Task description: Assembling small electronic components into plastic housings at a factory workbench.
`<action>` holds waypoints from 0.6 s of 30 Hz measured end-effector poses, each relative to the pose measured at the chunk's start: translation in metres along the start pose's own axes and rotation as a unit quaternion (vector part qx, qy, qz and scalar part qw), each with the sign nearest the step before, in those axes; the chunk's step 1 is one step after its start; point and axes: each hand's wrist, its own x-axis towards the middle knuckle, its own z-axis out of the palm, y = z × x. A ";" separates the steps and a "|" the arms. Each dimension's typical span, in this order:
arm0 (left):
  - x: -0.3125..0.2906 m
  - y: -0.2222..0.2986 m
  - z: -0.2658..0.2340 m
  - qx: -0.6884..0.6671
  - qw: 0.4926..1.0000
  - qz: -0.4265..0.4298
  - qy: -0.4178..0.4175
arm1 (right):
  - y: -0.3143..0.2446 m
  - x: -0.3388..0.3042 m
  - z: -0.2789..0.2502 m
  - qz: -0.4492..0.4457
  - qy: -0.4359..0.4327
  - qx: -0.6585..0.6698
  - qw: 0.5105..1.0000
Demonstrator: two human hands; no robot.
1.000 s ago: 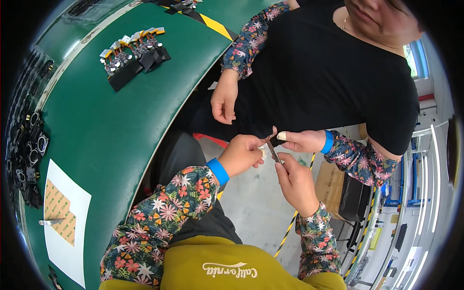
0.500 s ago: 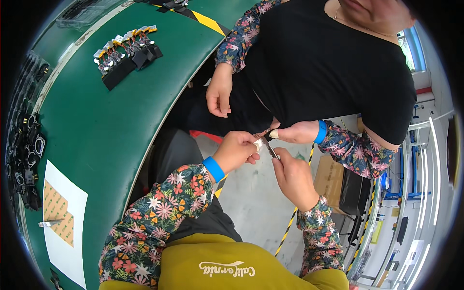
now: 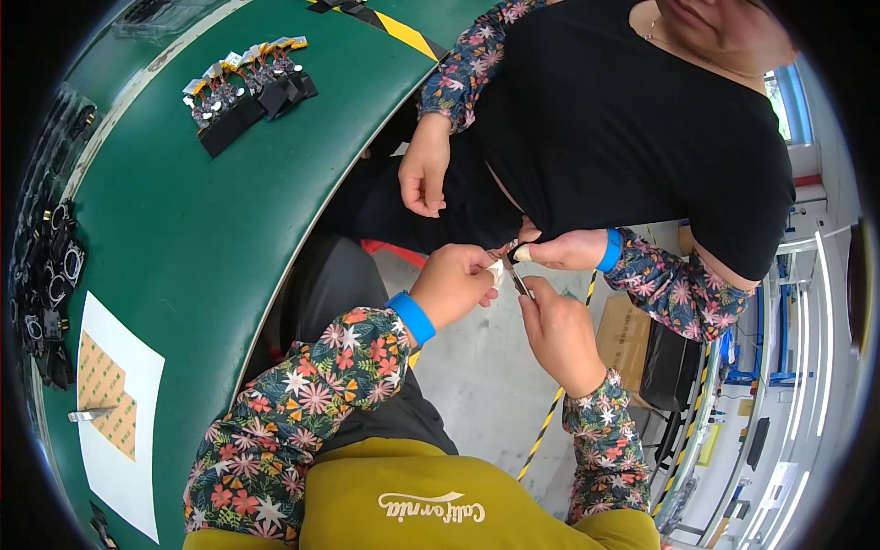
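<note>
Head view, left hand [image 3: 454, 288] pinching small white piece [image 3: 497, 273], right hand [image 3: 561, 339] gripping slim tool [image 3: 519, 281], co-worker's hand [image 3: 570, 249] nearby

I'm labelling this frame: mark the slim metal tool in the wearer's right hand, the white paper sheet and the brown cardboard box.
Slim metal tool [image 3: 519, 282], head view: shaft.
White paper sheet [image 3: 136, 484], head view: lower part.
Brown cardboard box [image 3: 625, 344], head view: side.

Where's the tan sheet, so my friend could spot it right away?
Find the big green table on the left. Toward its lower-left edge lies a white sheet. On that is the tan sheet, step-edged with small green marks, unlike the plain white around it.
</note>
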 end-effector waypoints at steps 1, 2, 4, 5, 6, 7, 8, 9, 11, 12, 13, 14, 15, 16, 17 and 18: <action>0.000 -0.001 0.001 0.005 1.000 0.005 0.003 | 0.001 0.000 0.001 -0.001 0.002 -0.001 1.000; 0.000 -0.001 0.001 0.005 1.000 0.004 0.002 | 0.002 -0.001 0.001 -0.002 0.003 -0.002 1.000; 0.000 -0.001 0.002 0.021 1.000 0.012 0.002 | 0.001 -0.001 0.001 0.003 -0.002 -0.004 1.000; 0.000 0.000 0.002 0.021 1.000 0.012 0.002 | 0.001 0.000 0.001 0.007 -0.006 -0.006 1.000; 0.000 0.001 0.001 0.032 0.999 0.014 0.002 | 0.001 0.000 0.001 0.008 -0.007 -0.006 1.000; -0.001 0.002 0.001 0.043 0.999 0.016 0.002 | 0.001 0.000 0.001 0.006 -0.004 -0.008 1.000; -0.001 0.003 0.002 0.043 0.999 0.016 0.003 | 0.001 0.000 0.001 0.005 -0.001 -0.011 1.000; -0.002 0.003 0.002 0.051 0.998 0.021 0.007 | 0.000 0.000 0.001 0.005 -0.001 -0.010 1.000; -0.003 0.003 0.003 0.060 0.998 0.028 0.012 | -0.001 0.001 0.001 0.001 0.003 -0.030 1.000; -0.003 0.001 0.003 0.073 0.996 0.049 0.028 | -0.002 0.001 0.001 0.001 0.004 -0.030 1.000; -0.003 0.001 0.004 0.086 0.993 0.071 0.043 | -0.003 0.000 0.001 -0.005 0.007 -0.047 0.999; -0.003 0.001 0.004 0.086 0.993 0.070 0.043 | -0.003 0.000 0.002 -0.011 0.011 -0.064 0.998; -0.003 0.001 0.005 0.100 0.991 0.080 0.049 | -0.005 0.001 0.002 -0.011 0.011 -0.063 0.998; -0.003 0.001 0.005 0.114 0.988 0.090 0.055 | -0.006 0.001 0.001 -0.011 0.003 -0.084 0.996; -0.003 0.002 0.005 0.114 0.988 0.089 0.055 | -0.007 0.001 0.000 -0.011 -0.004 -0.106 0.994; -0.003 0.002 0.004 0.147 0.984 0.092 0.044 | -0.007 0.001 0.000 -0.010 -0.004 -0.105 0.994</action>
